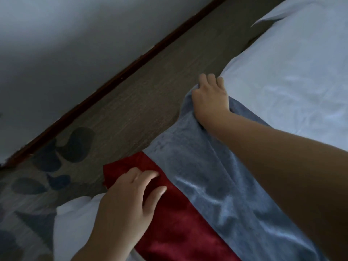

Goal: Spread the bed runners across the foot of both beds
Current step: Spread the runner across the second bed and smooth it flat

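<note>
A velvety bed runner lies across the end of a bed covered with a white sheet point(293, 76). The runner has a wide grey-blue band point(197, 166) and a dark red band point(175, 219) along its near side. My right hand point(210, 95) grips the far corner of the grey-blue band at the bed's edge, fingers curled into the cloth. My left hand point(130, 196) rests on the red band near its corner, with the fingers bent and spread; whether it pinches the fabric I cannot tell. The runner's end hangs a little over the side of the bed.
A strip of grey-brown carpet point(135, 102) with dark blue leaf shapes runs between the bed and a pale wall point(66, 44), which has a dark skirting board point(116, 80). The white sheet's corner point(75, 219) bulges below my left hand.
</note>
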`<state>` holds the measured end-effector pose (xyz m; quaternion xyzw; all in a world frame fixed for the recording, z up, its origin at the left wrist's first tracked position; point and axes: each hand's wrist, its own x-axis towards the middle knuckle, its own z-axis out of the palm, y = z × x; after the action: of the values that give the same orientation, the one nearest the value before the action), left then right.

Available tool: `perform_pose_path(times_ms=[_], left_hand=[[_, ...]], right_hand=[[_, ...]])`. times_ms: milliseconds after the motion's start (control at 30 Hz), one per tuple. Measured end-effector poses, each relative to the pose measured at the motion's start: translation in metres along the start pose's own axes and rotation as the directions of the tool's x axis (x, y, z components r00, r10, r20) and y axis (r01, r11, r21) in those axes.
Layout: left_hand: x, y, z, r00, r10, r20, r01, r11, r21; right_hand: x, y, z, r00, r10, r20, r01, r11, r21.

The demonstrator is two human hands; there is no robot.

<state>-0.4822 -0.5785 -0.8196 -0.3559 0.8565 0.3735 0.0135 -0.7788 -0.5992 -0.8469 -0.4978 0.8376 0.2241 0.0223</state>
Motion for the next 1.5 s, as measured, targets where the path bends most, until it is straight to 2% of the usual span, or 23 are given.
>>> perform_pose_path(times_ms=[67,133,200,300,400,500,667,733,767,833,867,933,1000,1067,1167,1333,1400,1433,1500], left_hand=[[0.000,0.012,0.002,1.000,0.021,-0.023,-0.021,1.000,-0.005],[0.001,0.024,0.008,0.998,0.038,-0.041,-0.039,0.999,-0.027],[0.005,0.028,0.019,0.997,0.034,-0.071,-0.035,0.999,-0.019],[0.009,0.028,0.026,0.998,-0.011,-0.062,0.007,0.998,-0.067],[0.003,0.025,0.016,0.999,-0.003,-0.042,-0.002,0.993,-0.116],[-0.007,0.007,0.004,1.000,0.012,-0.027,-0.014,0.998,-0.060],[-0.028,-0.018,0.005,0.993,-0.012,-0.113,0.012,1.000,-0.006],[-0.032,-0.006,0.011,0.994,-0.084,-0.063,0.086,0.996,0.025],[-0.031,-0.003,0.013,0.983,-0.182,-0.003,0.182,0.983,0.010],[-0.024,-0.004,0.016,0.928,-0.360,0.098,0.367,0.928,-0.069],[-0.021,-0.006,0.016,0.907,-0.402,0.123,0.417,0.899,-0.135],[-0.017,-0.007,0.013,0.912,-0.405,0.059,0.408,0.889,-0.209],[-0.015,-0.005,0.009,0.940,-0.328,-0.096,0.307,0.933,-0.187],[-0.016,-0.008,0.007,0.954,-0.263,-0.147,0.244,0.961,-0.133],[-0.015,-0.020,0.008,0.957,-0.262,-0.125,0.250,0.962,-0.106],[-0.021,-0.036,0.005,0.937,-0.349,-0.030,0.340,0.927,-0.156],[-0.022,-0.041,0.004,0.926,-0.378,0.014,0.375,0.911,-0.168],[-0.021,-0.042,0.003,0.916,-0.399,0.043,0.401,0.904,-0.150],[-0.013,-0.035,-0.003,0.886,-0.456,0.083,0.455,0.890,0.035]], right_hand=[[-0.013,-0.016,0.000,0.999,0.003,0.037,-0.007,0.995,0.104],[-0.027,-0.027,0.001,0.986,0.026,0.165,-0.066,0.969,0.238],[-0.041,-0.031,0.007,0.963,0.004,0.268,-0.076,0.962,0.261],[-0.046,-0.019,0.012,0.966,-0.011,0.257,-0.056,0.966,0.251],[-0.035,0.001,0.013,0.972,0.037,0.233,-0.092,0.969,0.228],[-0.032,0.008,0.015,0.965,0.084,0.250,-0.128,0.977,0.168],[-0.039,-0.002,0.014,0.974,0.058,0.218,-0.113,0.962,0.250],[-0.047,-0.005,0.013,0.985,0.025,0.168,-0.077,0.948,0.308],[-0.054,-0.007,0.012,0.989,0.005,0.146,-0.054,0.942,0.330],[-0.066,-0.009,0.012,0.990,-0.051,0.135,0.001,0.940,0.340],[-0.068,-0.010,0.009,0.985,-0.074,0.154,0.019,0.942,0.335],[-0.064,-0.013,-0.002,0.963,-0.068,0.260,-0.021,0.945,0.327],[-0.054,-0.021,-0.019,0.921,-0.044,0.387,-0.081,0.950,0.301],[-0.050,-0.037,-0.032,0.919,-0.062,0.390,-0.040,0.968,0.248],[-0.054,-0.069,-0.039,0.895,-0.102,0.434,0.012,0.978,0.206],[-0.073,-0.114,-0.032,0.825,-0.222,0.519,0.032,0.936,0.350],[-0.078,-0.121,-0.027,0.827,-0.274,0.491,0.069,0.916,0.395],[-0.077,-0.122,-0.027,0.824,-0.286,0.488,0.075,0.910,0.407],[-0.073,-0.117,-0.026,0.811,-0.275,0.516,0.047,0.910,0.411]])
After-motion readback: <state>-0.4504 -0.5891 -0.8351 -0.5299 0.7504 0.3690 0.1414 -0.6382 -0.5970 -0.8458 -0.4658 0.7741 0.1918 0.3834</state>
